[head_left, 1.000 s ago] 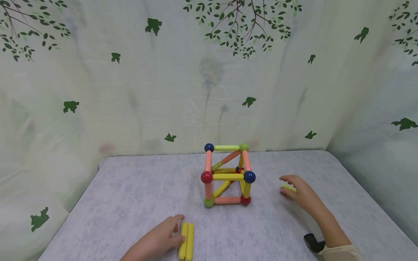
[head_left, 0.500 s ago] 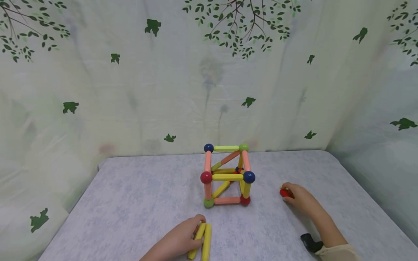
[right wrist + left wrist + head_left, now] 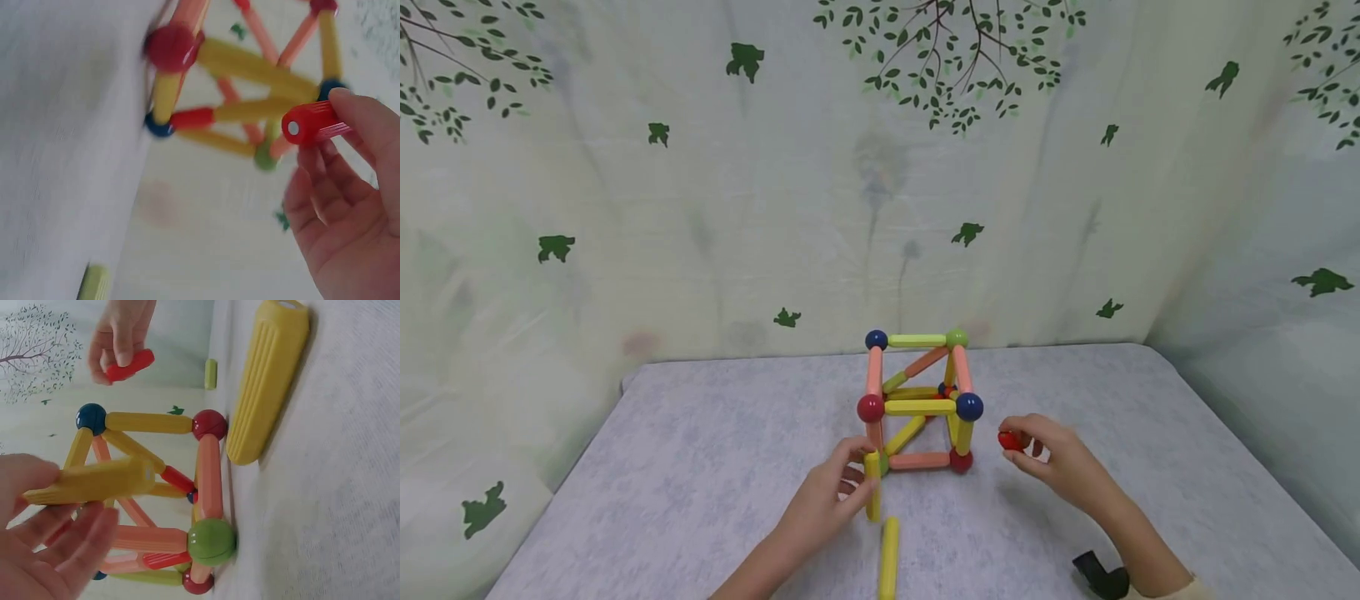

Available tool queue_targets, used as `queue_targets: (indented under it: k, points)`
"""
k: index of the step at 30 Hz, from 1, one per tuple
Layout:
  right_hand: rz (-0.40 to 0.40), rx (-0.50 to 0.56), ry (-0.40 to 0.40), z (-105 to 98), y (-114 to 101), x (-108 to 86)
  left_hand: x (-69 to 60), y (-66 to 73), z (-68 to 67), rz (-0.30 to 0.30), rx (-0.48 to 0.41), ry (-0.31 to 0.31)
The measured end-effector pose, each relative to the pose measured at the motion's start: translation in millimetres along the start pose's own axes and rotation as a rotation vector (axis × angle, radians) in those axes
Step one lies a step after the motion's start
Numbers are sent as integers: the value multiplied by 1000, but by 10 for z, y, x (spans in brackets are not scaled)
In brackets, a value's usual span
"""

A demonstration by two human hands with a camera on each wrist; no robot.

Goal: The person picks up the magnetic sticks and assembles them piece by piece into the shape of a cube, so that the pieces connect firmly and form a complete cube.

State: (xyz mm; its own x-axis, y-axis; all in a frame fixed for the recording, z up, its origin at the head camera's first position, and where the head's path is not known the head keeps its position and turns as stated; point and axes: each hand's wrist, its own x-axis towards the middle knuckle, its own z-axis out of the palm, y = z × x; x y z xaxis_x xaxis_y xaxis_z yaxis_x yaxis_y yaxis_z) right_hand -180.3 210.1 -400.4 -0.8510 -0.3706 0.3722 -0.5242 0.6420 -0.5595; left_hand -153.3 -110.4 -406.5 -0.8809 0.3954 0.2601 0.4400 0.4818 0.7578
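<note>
My left hand (image 3: pixel 816 504) pinches a yellow magnetic rod (image 3: pixel 872 500) between thumb and fingers, just in front of the near left corner of a cube-like frame of rods and balls (image 3: pixel 921 407). Pinched in my right hand (image 3: pixel 1067 462), a short red rod (image 3: pixel 1009 441) is held to the right of that frame. Its white end shows in the right wrist view. Coloured balls, such as a blue ball (image 3: pixel 969 407) and a green ball (image 3: pixel 212 542), join the frame's rods at the corners. A second yellow rod (image 3: pixel 889 558) lies on the table near me.
A short light green rod (image 3: pixel 211 374) lies on the table at the right. In the head view I cannot see it. The grey tabletop (image 3: pixel 715 433) ends at a leaf-printed curtain (image 3: pixel 737 208) behind. A black strap piece (image 3: pixel 1103 575) sits at my right wrist.
My left hand lifts one yellow rod off the table and moves forward to the frame. My right hand picks up the short red rod and brings it left.
</note>
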Motion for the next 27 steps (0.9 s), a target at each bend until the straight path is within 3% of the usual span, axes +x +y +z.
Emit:
queue_targets:
  k: [3,5,9,10,13,18,23,27]
  points:
    - [-101,-36,-7,103,-191,13,22,118,-20,62,-53,100]
    - [-136,-61,-13,215,-266,34,48,122,1,97,-96,155]
    - [-191,-161,-10,472,-306,106,97,139,43,96,-176,208]
    - [-197,-191,-2,534,-305,128,113,122,59,92,-195,214]
    - [-212,-295,15,665,-306,190,127,251,45,87,-230,229]
    - [-190,-369,20,779,-311,262,167,342,68,103,-234,228]
    - [-156,-355,4,812,-308,273,203,320,137,109,-228,224]
    - [-110,-274,-30,816,-303,285,230,281,204,130,-237,217]
